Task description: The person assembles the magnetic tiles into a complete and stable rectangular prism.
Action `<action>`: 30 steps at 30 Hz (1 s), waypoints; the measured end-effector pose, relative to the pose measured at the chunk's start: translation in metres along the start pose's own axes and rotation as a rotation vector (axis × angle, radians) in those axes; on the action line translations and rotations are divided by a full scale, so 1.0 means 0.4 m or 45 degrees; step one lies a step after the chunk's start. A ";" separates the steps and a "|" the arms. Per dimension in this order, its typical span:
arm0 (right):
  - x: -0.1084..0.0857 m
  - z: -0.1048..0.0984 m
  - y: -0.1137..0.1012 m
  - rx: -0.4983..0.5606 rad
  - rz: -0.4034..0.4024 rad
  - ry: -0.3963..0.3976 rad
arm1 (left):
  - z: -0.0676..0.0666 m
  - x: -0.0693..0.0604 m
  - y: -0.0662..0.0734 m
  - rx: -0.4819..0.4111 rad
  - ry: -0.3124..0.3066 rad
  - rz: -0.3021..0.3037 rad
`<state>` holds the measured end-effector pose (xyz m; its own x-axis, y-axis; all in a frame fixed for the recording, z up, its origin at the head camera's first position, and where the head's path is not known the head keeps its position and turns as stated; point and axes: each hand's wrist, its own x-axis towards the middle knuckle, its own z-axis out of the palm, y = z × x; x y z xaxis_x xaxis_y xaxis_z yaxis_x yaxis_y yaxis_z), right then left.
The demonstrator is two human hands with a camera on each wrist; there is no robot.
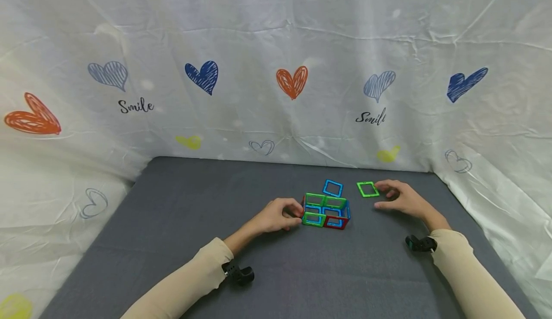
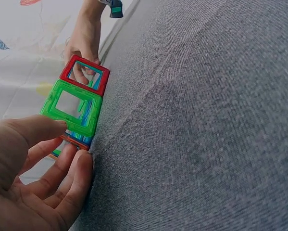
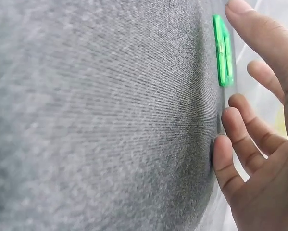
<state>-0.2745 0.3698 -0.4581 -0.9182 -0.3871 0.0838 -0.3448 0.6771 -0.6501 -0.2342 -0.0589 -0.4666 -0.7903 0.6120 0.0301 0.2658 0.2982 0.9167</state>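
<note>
A low open-topped box of magnetic tiles (image 1: 314, 220) stands on the grey cloth, made of green, blue and red square frames. At its left end is my left hand (image 1: 278, 214); in the left wrist view the thumb lies on the near corner of a green tile (image 2: 88, 127), with curled fingers at the box's end side. My right hand (image 1: 403, 198) hovers by a loose green square tile (image 1: 368, 195), its fingers loosely bent and spread. The right wrist view shows that tile lying flat, apart from the fingers (image 3: 240, 130), with nothing in the palm.
A loose blue square tile (image 1: 333, 188) lies just behind the box. Grey cloth (image 1: 207, 189) covers the table. A white curtain (image 1: 241, 31) printed with hearts hangs along the back and both sides.
</note>
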 end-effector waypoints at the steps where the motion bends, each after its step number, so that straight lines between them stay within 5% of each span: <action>1: 0.003 0.000 0.001 0.000 0.000 0.001 | -0.001 0.000 0.000 -0.002 -0.002 0.000; 30: 0.064 -0.001 0.023 0.011 -0.023 -0.021 | -0.003 0.002 -0.013 -0.017 -0.008 0.018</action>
<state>-0.3012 0.3665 -0.4616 -0.9084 -0.4098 0.0832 -0.3598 0.6645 -0.6550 -0.2368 -0.0611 -0.4710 -0.7830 0.6206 0.0409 0.2696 0.2795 0.9215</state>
